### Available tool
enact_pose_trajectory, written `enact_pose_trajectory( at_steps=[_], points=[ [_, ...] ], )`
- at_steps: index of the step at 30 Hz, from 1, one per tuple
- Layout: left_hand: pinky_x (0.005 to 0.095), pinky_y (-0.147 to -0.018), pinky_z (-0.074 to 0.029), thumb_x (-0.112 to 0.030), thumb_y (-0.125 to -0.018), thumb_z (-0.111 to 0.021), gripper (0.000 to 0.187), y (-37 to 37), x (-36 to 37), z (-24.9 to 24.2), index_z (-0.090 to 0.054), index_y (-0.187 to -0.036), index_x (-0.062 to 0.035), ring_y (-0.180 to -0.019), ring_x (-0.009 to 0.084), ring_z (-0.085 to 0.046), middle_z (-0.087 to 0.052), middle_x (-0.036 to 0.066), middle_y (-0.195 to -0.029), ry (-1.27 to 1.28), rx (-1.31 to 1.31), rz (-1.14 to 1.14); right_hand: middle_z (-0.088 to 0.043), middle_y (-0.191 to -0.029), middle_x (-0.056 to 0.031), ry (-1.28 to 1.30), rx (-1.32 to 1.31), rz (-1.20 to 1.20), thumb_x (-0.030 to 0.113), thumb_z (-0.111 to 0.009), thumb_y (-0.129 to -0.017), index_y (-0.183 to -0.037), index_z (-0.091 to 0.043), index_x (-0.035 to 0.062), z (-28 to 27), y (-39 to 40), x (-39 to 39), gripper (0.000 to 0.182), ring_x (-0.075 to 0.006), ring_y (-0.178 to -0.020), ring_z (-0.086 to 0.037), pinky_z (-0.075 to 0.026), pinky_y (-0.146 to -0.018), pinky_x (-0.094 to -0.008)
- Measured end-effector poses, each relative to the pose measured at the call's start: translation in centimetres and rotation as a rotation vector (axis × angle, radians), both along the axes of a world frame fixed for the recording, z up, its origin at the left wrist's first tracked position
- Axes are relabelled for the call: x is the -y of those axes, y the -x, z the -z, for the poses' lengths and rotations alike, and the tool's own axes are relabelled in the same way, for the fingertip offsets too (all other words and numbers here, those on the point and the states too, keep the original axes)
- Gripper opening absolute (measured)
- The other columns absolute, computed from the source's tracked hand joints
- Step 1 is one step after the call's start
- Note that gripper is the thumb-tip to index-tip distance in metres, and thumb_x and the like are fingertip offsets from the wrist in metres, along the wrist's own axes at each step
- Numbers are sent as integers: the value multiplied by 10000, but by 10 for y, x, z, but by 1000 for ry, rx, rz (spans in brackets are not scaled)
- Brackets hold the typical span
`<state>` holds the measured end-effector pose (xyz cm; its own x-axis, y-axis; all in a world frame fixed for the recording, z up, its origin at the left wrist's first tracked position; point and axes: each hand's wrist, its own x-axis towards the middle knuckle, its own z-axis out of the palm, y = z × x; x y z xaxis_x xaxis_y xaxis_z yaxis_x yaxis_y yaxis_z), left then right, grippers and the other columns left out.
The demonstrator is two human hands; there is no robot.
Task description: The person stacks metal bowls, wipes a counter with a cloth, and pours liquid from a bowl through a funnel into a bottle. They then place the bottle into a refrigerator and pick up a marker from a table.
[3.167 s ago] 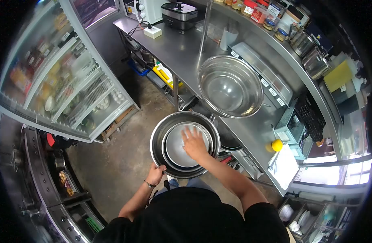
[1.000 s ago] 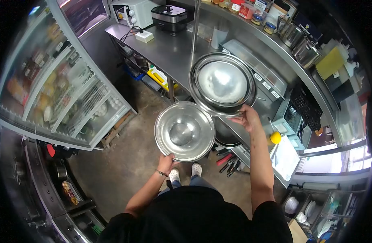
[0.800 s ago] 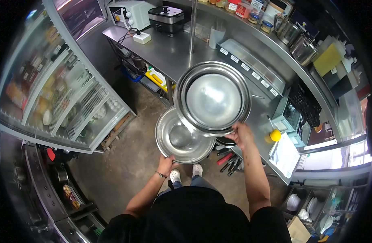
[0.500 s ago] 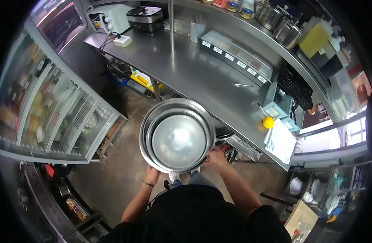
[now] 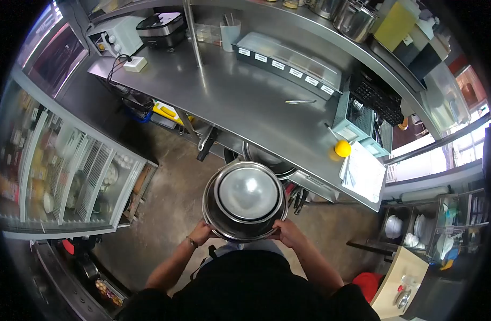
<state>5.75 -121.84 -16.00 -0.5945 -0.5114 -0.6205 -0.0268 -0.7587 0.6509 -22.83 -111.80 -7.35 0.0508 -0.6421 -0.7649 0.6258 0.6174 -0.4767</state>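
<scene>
Nested round silver metal bowls [image 5: 249,191] sit between the left hand [image 5: 201,234] and right hand [image 5: 289,233], before the grey steel counter [image 5: 240,107]. On it, a round yellow object [image 5: 342,148] lies beside white paper sheets [image 5: 364,174].

Single view, head-worn. Camera above the wearer's black shirt [image 5: 245,283], facing forward and steeply down. Field very wide: straight edges bow, dark corners ring the round picture. Shirt fills near edge. Left hand [image 5: 201,233], right hand [image 5: 289,233] and metal bowls [image 5: 250,192] fall close below lens, just near of centre. Steel counter [image 5: 245,107] crosses the far side, seen from above; fridge [image 5: 128,193] stands left, viewed obliquely; floor [image 5: 165,198] shows between.
</scene>
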Motion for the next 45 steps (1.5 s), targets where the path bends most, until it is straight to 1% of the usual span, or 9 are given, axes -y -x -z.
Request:
enact_pose_trajectory(
  at_steps=[19,22,28,30,34,37,40,44,45],
  points=[
    [447,-756,-524,-123,-808,-558,485,89,146,-26,-367,-1252,-85,-956,255,-584,-532,114,-1144,53,94,514,-623,-838,-149,67,100,468,105,-445,-822,-815,-533,-10,19,6,6,145,-270,-756,-632,-539,-714,-368],
    [401,-742,-534,-165,-836,-556,446,82,149,-20,-393,-1244,-88,-930,219,-599,-546,109,-1126,43,65,546,-623,-827,-144,19,131,429,92,-441,-819,-878,-525,-11,14,0,6,146,-281,-742,-627,-533,-703,-367],
    [369,-734,-532,-137,-827,-571,549,73,131,-5,-307,-1306,-102,-969,212,-586,-513,106,-1180,27,4,444,-471,-1220,-155,-90,-145,82,302,-539,-852,-1248,-355,45,13,36,-21,507,-298,-1035,-525,-486,-768,-460],
    [357,-736,-532,-142,-825,-574,570,67,127,3,-292,-1319,-103,-967,209,-585,-510,107,-1183,59,-9,455,-429,-1267,-132,-52,-173,182,399,-486,-872,-1344,-272,183,51,67,-34,562,-287,-1073,-494,-463,-799,-473],
    [336,-753,-526,-134,-799,-595,685,63,122,8,-212,-1367,-115,-1006,204,-557,-492,108,-1202,142,6,572,-452,-1252,-138,24,-191,394,521,-392,-867,-1362,-268,133,133,91,-25,641,-292,-1056,-502,-408,-889,-465],
    [310,-715,-525,-85,-787,-579,815,72,119,5,-57,-1407,-166,-1020,194,-535,-448,104,-1248,202,-72,600,-428,-1286,-145,557,-508,57,628,-342,-829,-1314,-326,23,163,76,-23,776,-302,-1165,-421,-355,-959,-427],
    [303,-696,-525,-75,-785,-584,802,84,137,6,-82,-1404,-160,-1024,191,-527,-439,102,-1260,346,-22,783,-445,-1267,-147,529,-175,295,589,-352,-843,-1299,-345,8,139,67,-8,738,-288,-1147,-441,-371,-948,-401],
    [353,-847,-476,-10,-707,-635,820,103,154,-30,-177,-1382,-93,-1178,221,-413,-366,125,-1333,27,23,843,-469,-1241,-150,572,-39,433,536,-367,-862,-1278,-370,-12,91,56,-12,687,-268,-1123,-467,-392,-933,-365],
    [386,-842,-475,-138,-743,-647,779,94,156,-20,-197,-1378,-107,-1144,237,-451,-417,123,-1289,-146,-159,736,-474,-1234,-151,568,-37,451,522,-370,-867,-1272,-376,-17,87,54,-15,674,-263,-1117,-474,-398,-930,-356]
  ],
)
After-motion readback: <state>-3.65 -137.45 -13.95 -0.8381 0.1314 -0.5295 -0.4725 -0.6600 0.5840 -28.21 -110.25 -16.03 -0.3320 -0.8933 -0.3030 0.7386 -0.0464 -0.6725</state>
